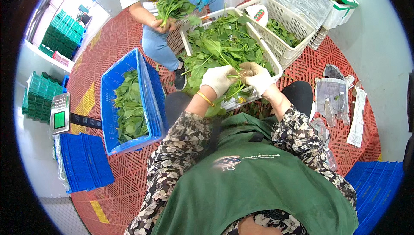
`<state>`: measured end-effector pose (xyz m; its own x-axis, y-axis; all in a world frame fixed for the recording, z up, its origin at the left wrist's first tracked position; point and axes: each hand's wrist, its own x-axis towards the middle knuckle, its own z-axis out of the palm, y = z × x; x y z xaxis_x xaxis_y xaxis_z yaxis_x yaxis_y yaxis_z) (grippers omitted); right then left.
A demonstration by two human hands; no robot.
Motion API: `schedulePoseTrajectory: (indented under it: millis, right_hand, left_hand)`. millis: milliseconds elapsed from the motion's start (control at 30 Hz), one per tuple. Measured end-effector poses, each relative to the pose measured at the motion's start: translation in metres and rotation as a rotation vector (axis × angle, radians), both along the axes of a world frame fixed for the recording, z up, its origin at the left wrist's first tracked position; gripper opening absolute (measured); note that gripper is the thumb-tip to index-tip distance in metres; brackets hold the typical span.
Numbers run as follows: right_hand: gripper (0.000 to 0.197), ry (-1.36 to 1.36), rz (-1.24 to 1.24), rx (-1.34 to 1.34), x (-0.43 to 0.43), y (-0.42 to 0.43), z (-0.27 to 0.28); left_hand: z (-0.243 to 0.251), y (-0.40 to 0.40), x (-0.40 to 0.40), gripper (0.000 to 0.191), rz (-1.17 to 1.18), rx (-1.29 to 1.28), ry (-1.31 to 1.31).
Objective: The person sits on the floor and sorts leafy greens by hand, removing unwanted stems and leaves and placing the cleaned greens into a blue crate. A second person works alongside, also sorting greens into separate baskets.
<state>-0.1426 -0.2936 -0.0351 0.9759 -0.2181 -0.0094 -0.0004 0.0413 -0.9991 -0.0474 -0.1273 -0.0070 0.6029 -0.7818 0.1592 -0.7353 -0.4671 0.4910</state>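
Note:
My left hand (217, 80), in a white glove, pinches green stems (238, 76) at the near side of a white plastic crate (278, 67). My right hand (257, 78), gloved too with soiled fingertips, grips the same stems from the other side. Leaves from them hang down below my hands. Loose leafy greens (226, 42) are heaped in the crate, some spilling over its left side. To my left stands a blue crate (108, 105) lined with clear plastic, with bunched greens (131, 107) laid inside.
Opposite me a seated person holds a bunch of greens (174, 7). A second white crate (302, 44) stands behind the first. A scale (60, 113) and stacked blue crates (85, 162) are at left. Plastic bottles (329, 113) and paper lie on the red slatted floor (365, 131).

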Motion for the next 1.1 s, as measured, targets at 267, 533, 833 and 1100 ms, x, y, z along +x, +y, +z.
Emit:
schedulePoseTrajectory:
  millis: [267,533,833,1100]
  right_hand:
    - [0.05,0.029,0.172,-0.13,0.013,-0.009,0.021]
    - [0.049,0.014,0.108,0.107,0.02,-0.01,0.03]
    - [0.048,0.092,0.107,0.109,0.025,-0.011,0.028]
    - [0.056,0.072,0.084,0.048,0.032,-0.002,0.005]
  left_hand:
    - [0.022,0.008,0.033,0.027,-0.112,0.039,0.368]
    - [0.004,0.012,0.049,0.035,-0.116,-0.265,1.046]
    - [-0.002,0.008,0.051,0.037,-0.044,-0.274,1.072]
    - [-0.005,0.003,0.054,0.039,0.024,-0.089,0.668]
